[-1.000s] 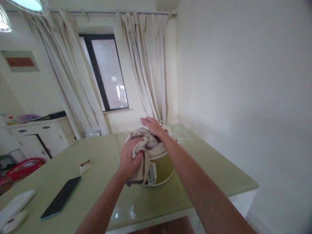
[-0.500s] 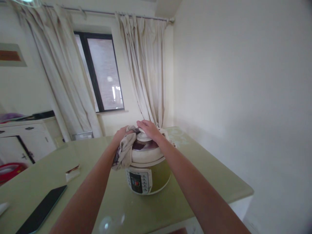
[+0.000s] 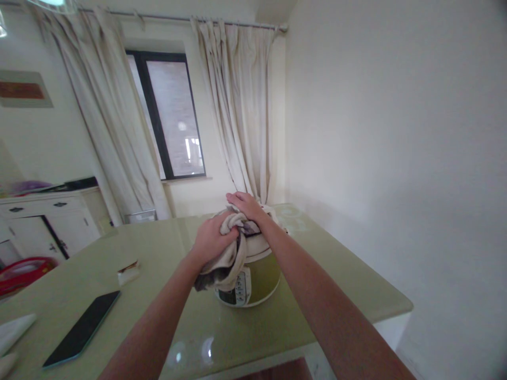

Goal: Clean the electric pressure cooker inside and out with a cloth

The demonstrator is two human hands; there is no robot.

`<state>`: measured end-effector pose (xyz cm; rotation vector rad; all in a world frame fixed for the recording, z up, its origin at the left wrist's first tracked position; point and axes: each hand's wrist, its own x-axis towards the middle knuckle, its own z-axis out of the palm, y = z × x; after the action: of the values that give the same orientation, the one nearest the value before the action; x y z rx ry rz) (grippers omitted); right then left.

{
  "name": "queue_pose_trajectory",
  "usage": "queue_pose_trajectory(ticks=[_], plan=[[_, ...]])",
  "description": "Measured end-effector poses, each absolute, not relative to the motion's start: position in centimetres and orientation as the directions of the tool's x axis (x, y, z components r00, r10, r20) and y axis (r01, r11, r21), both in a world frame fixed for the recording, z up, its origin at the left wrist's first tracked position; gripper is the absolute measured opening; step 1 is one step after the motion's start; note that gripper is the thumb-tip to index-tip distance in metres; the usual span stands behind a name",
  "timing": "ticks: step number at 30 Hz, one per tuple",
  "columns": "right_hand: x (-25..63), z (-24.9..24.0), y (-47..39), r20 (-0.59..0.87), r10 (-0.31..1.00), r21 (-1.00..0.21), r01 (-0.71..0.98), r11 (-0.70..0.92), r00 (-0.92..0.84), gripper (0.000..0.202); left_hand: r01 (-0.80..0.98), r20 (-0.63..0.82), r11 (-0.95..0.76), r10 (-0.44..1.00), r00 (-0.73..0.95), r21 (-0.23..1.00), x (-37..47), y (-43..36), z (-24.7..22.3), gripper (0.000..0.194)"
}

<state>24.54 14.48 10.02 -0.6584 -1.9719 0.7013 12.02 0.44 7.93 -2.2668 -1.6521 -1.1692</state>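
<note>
A green and white electric pressure cooker (image 3: 264,282) stands on the table, its control panel facing me and partly covered. My left hand (image 3: 214,237) is closed around a bunched, light patterned cloth (image 3: 227,264), pressed against the near left of the cooker's lid. Folds of the cloth hang down over the panel. Over the top of the lid, my right hand (image 3: 246,206) is curled on the knob, which my fingers and the cloth mostly hide.
On the glossy green table (image 3: 166,295) lie a dark phone (image 3: 83,327), a small packet (image 3: 129,272) and a white object (image 3: 16,332) at the left edge. A red basin (image 3: 27,274) and a white cabinet (image 3: 71,221) stand beyond. The wall (image 3: 376,158) runs along the right.
My left hand has moved with the cloth from the lid's left side to its near top, now covering part of the panel. My right hand stays on the lid's top.
</note>
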Motion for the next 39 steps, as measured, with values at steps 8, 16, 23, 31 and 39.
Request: queue_pose_trajectory(ticks=[8, 16, 23, 31, 39], plan=[[24.5, 10.1, 14.2, 0.563, 0.710, -0.714, 0.185, 0.676, -0.422, 0.052, 0.866, 0.426, -0.071, 0.888, -0.171, 0.494, 5.7, 9.5, 10.0, 0.027], [24.6, 10.2, 13.9, 0.565, 0.731, -0.723, 0.196, 0.662, -0.383, 0.048, 0.929, 0.541, -0.145, 0.839, -0.067, 0.341, 9.8, 2.8, 8.5, 0.031], [24.6, 10.2, 13.9, 0.580, 0.711, -0.707, 0.189, 0.682, -0.397, 0.048, 0.865, 0.686, -0.376, 0.726, 0.051, 0.334, 11.1, 0.5, 7.0, 0.028], [24.4, 9.9, 14.7, 0.575, 0.710, -0.705, 0.193, 0.682, -0.408, 0.056, 0.898, 0.361, 0.083, 0.897, -0.257, 0.433, 6.8, 9.1, 10.5, 0.041], [24.0, 9.3, 15.9, 0.566, 0.733, -0.803, -0.053, 0.593, -0.379, 0.059, 0.950, 0.458, 0.273, 0.833, -0.311, 0.149, 11.8, 3.8, 10.7, 0.053]])
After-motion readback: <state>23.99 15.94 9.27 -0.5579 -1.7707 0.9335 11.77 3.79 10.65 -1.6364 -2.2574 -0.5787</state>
